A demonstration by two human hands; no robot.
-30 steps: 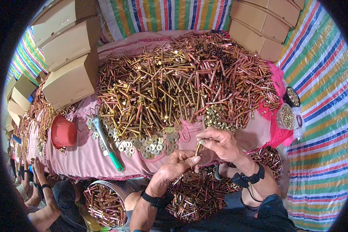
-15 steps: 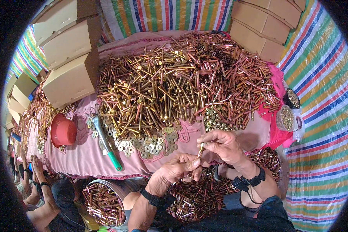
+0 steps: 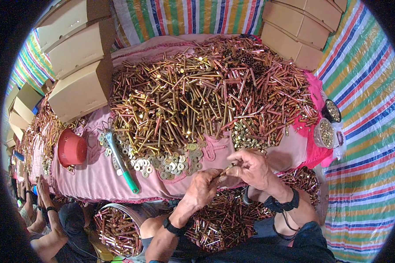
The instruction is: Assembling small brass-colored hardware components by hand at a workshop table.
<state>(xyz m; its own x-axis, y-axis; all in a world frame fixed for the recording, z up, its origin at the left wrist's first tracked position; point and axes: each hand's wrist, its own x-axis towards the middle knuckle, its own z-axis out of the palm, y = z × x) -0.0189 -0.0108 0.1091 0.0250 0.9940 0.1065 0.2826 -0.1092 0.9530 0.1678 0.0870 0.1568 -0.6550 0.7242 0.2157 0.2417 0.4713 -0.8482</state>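
A small brass-coloured bolt point(image 3: 224, 172) is between my two hands over the near edge of the pink cloth, mostly covered by fingers. My left hand point(image 3: 202, 187) is closed round one end of it. The thumb and forefinger of my right hand point(image 3: 251, 170) pinch the other end; whether a nut sits there is hidden. Beyond my right hand lies a heap of small nuts point(image 3: 245, 136). Flat round washers point(image 3: 173, 165) are spread beyond my left hand. Behind these is a large pile of long bolts point(image 3: 180, 103), with reddish metal sleeves point(image 3: 274, 87) toward its right.
A green-handled wire tool point(image 3: 122, 164) and a red plastic bowl point(image 3: 71, 148) lie left. Cardboard boxes point(image 3: 81, 90) are stacked at both back corners. Small-parts tubs point(image 3: 325, 133) stand right. A full bucket point(image 3: 134, 215) and more bolts point(image 3: 224, 223) are below. Another person's hands point(image 3: 43, 190) work far left.
My right hand has come down and closer to my left. The bolt, more upright before with its pale end showing, is now tilted and more covered. My left hand has turned over it.
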